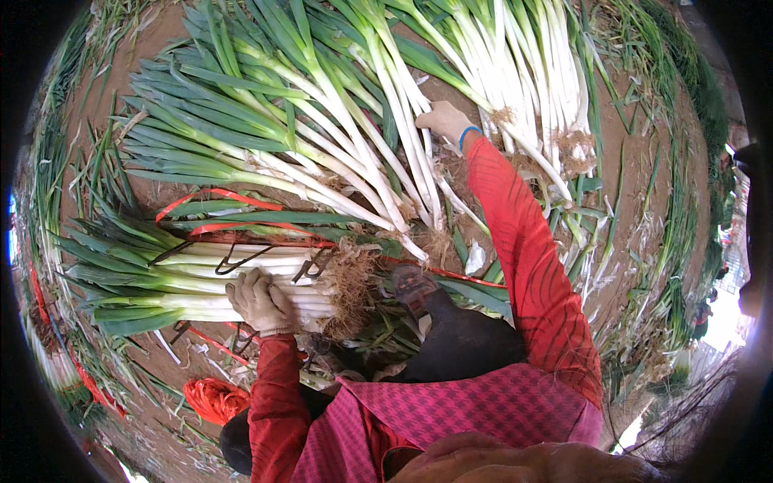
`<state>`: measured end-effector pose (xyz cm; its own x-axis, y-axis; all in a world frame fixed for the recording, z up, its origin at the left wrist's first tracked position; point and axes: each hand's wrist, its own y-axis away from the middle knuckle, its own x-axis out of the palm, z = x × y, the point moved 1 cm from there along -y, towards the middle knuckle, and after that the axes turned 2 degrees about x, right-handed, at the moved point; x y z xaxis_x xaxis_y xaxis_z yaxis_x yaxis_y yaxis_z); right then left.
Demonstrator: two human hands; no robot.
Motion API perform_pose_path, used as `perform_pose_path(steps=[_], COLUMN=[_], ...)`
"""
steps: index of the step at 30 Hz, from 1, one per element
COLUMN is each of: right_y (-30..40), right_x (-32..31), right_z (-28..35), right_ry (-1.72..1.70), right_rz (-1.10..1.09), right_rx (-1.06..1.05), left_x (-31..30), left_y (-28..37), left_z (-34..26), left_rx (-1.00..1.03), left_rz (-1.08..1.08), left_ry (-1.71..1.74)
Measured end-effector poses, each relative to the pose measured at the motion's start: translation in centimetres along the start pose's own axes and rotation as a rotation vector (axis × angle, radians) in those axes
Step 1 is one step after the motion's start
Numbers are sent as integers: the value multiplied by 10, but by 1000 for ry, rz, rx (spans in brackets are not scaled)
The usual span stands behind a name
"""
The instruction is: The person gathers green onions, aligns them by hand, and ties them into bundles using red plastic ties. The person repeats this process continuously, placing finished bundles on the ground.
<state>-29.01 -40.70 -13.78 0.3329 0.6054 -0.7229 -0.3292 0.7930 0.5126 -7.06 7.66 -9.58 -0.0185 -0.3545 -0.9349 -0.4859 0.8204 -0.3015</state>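
My left hand [261,300], in a pale knit glove, rests on the white stalks of a bundle of long green onions [205,271]. The bundle lies in a dark metal rack [238,261] with its roots [350,290] to the right. Farther out, my right hand [445,121], gloved too, has its fingers at the stalk of an onion in a loose pile [362,151]; whether they close on it cannot be told. Red plastic ribbon [241,196] lies behind the rack.
More onions [519,72] lie at the top right, roots toward me. A ball of red ribbon [215,399] sits at the lower left. My shoe [413,287] is right of the roots. Loose leaves [649,241] litter the soil, and another tied bundle [54,356] lies far left.
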Motion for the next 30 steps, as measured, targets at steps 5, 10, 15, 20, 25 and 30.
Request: perform_pose_path(steps=[5,10,15,20,25,30], right_y=[29,72,77,60,88,82], right_x=[-53,-29,35,6,-39,35], right_z=[17,-20,-21,-48,-10,-16], right_ry=[-253,-130,93,-91,-483,8], right_rz=[8,-57,-6,-99,61,-111], right_rx=[-180,-68,-63,-197,-214,-148], left_x=[-1,3,-1,6,-1,4], left_y=[3,3,5,5,4,3], left_z=[2,0,7,5,8,6], left_rx=[-5,1,11,13,15,11], left_rz=[-13,-40,-10,-24,-24,-44], left_ry=[-24,-12,25,5,-34,4])
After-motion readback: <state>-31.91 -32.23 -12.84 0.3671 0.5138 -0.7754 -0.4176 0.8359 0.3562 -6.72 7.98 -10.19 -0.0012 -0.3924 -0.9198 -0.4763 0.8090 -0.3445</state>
